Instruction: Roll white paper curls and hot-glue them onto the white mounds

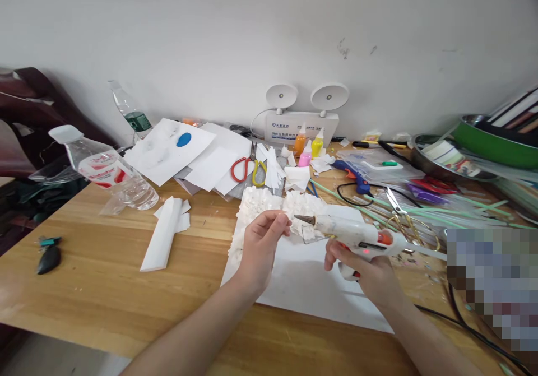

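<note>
My right hand [365,267] is wrapped round the handle of a white glue gun [348,229], whose dark nozzle points left. Just left of that nozzle, my left hand [264,241] has its thumb and fingers pinched together; what they hold is too small to make out. Both hands are above a white sheet [319,286] on the wooden table [189,309]. Crumpled white paper pieces [258,202] cover the sheet's upper left part, behind my left hand. A clear glue stick [424,251] sticks out of the gun's rear.
Left are a water bottle [113,171] and folded white paper [162,236]. Behind lie red-handled scissors [241,168], paint bottles [305,154] and an emergency light [302,126]. Gold-handled scissors [397,205], a blue glue gun [357,180], green sticks and a black cable [462,323] crowd the right.
</note>
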{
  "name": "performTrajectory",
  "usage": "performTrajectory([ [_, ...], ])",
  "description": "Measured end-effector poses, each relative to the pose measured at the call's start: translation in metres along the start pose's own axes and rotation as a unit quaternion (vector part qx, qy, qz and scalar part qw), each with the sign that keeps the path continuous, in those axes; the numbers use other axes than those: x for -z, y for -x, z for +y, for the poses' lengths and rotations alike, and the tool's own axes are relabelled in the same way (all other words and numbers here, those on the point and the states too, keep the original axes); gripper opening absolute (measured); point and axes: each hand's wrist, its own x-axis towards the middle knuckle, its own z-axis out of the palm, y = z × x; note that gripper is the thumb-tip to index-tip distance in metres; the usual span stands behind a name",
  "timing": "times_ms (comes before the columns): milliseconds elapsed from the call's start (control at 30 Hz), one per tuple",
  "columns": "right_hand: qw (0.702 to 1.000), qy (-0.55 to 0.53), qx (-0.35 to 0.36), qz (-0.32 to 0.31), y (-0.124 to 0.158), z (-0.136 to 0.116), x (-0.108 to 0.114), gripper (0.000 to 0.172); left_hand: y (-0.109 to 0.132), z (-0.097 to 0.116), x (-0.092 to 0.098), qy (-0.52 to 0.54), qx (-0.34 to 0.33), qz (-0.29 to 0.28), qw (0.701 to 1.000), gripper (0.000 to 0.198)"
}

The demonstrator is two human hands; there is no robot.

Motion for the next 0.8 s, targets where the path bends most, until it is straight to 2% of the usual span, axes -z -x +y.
performTrajectory([
  [200,1.0,-0.003,-0.002,-0.017,-0.0025,0.0064,0.0031,0.039,0.0003,-0.0004,0.0008,-0.005,-0.005,-0.001,1.0,0.017],
  [333,1.0,0.014,0.021,-0.012,-0.0027,0.0061,0.0047,0.038,0.0005,-0.0007,0.001,-0.007,-0.006,0.002,1.0,0.017],
  [800,0.999,0.026,0.03,-0.01,-0.002,0.0045,0.0043,0.038,0.0012,-0.0028,0.0009,-0.012,0.001,-0.004,1.0,0.016],
])
